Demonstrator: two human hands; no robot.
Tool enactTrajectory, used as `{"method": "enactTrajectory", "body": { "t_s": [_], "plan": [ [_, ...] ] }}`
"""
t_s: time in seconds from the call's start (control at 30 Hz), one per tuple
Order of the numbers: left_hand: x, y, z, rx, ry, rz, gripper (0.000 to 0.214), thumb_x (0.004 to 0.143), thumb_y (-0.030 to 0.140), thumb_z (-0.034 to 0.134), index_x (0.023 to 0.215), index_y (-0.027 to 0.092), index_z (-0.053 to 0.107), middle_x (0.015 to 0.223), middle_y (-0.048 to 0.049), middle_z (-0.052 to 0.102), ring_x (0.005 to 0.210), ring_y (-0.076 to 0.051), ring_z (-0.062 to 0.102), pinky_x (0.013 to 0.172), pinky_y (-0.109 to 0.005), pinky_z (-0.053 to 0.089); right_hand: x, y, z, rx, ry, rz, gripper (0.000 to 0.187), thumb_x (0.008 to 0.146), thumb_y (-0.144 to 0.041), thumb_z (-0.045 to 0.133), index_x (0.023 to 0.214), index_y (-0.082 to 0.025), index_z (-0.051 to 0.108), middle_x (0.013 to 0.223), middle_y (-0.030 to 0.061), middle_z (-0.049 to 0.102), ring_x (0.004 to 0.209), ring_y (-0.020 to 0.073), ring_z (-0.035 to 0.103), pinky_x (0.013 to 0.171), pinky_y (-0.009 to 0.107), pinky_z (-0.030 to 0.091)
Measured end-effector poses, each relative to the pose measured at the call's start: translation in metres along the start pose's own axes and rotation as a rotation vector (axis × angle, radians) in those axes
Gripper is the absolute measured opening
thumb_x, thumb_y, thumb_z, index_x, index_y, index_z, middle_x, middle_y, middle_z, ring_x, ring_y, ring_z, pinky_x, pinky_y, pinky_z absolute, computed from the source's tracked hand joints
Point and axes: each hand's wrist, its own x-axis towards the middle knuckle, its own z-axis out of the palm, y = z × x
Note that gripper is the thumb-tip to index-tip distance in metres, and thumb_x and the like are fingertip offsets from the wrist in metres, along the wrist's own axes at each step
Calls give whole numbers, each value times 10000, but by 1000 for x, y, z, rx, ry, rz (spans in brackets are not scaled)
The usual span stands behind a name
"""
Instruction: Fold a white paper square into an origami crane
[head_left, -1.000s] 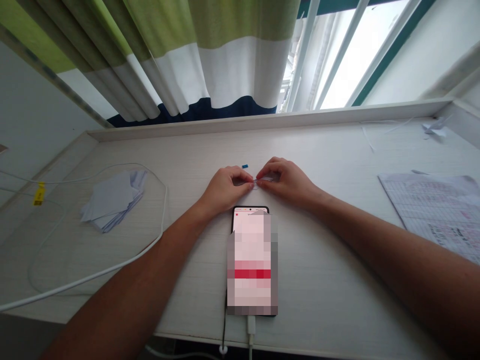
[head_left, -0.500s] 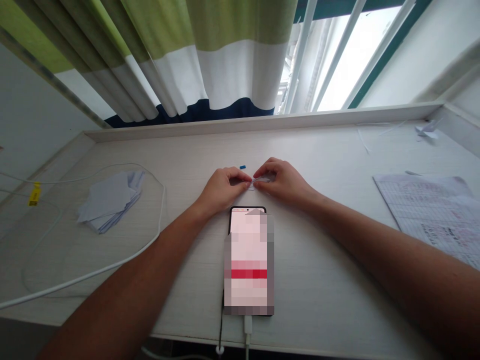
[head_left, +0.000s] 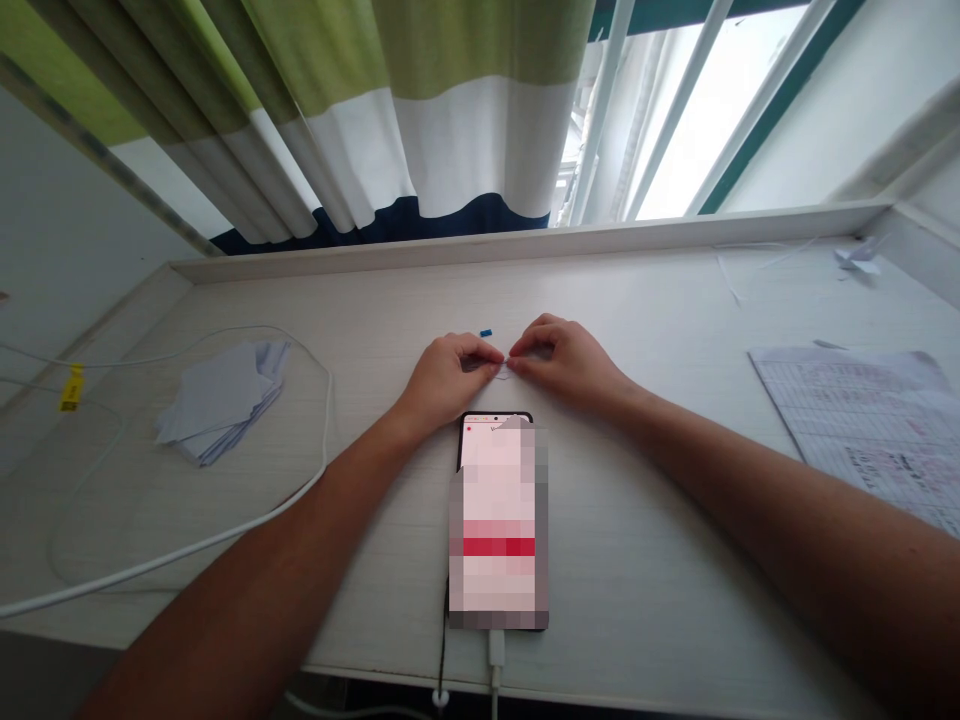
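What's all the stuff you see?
Small paper: one, white, centre
Blue piece: one, blue, behind small paper
Phone: one, black, pink screen, front centre
Charging lead: one, white, into phone's bottom
Dark cord: one, black, beside phone
Paper stack: one, white, left
Cable: one or more, white, left
Tag: one, yellow, far left
Written sheets: uncounted, white, right
Paper scraps: several, white, back right
Desk: one, whitish, underneath
Curtain: one, green-white-navy, top
Window bars: several, pale, top right
Arms: two, bare, below
Left grip: one, bare, centre
Right grip: one, bare, centre
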Motion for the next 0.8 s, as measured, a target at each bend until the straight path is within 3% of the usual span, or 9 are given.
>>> {"method": "enactTrajectory", "body": {
  "t_s": [0.23, 0.37, 0.5, 0.57, 0.73, 0.8],
  "plan": [
    [1, -2, -3, 218, -47, 193, 163, 902, 208, 642, 912, 245, 801, 1051, -32, 791, 1026, -242, 667, 956, -434, 544, -2, 7, 6, -148, 16, -123, 170, 893, -241, 687, 1016, -223, 804, 1034, 94, 714, 992, 277, 642, 910, 433, 511],
    [0, 0, -11, 304, -131, 281, 204, 899, 177, 622, 972, 250, 799, 1109, -34, 781, 1036, -248, 655, 975, -448, 530, -5, 9, 5, -134, 1, -231, 188, 930, -217, 628, 974, -232, 810, 1056, 78, 753, 1018, 274, 647, 947, 436, 505],
    [0, -3, -18, 293, -184, 370, 224, 881, 172, 662, 1054, 239, 788, 1164, -42, 768, 1077, -245, 648, 1017, -434, 518, -8, 7, -1, -106, -68, -296, 297, 817, -89, 633, 1036, -222, 781, 1109, 55, 776, 1070, 269, 661, 1009, 435, 501],
    [1, -6, -19, 281, -191, 397, 195, 916, 214, 658, 1065, 234, 782, 1166, -51, 765, 1078, -240, 646, 1016, -428, 518, -8, 7, -3, -124, -90, -309, 319, 806, -99, 652, 1076, -224, 767, 1120, 56, 773, 1087, 273, 659, 1018, 443, 502],
    [3, -8, -20, 262, -197, 438, 259, 1015, 229, 523, 1127, 237, 756, 1169, -65, 761, 1084, -221, 644, 1011, -409, 524, -8, 9, -3, -142, -62, -293, 189, 955, -228, 601, 1050, -242, 764, 1059, 66, 780, 1054, 262, 674, 962, 434, 527],
    [2, -7, -21, 274, -207, 434, 240, 1007, 277, 556, 1147, 224, 744, 1168, -77, 761, 1098, -234, 643, 1019, -421, 522, -8, 8, -2, -130, -42, -255, 189, 967, -233, 593, 1038, -230, 767, 1041, 74, 782, 1025, 258, 687, 935, 423, 535]
  ]
}}
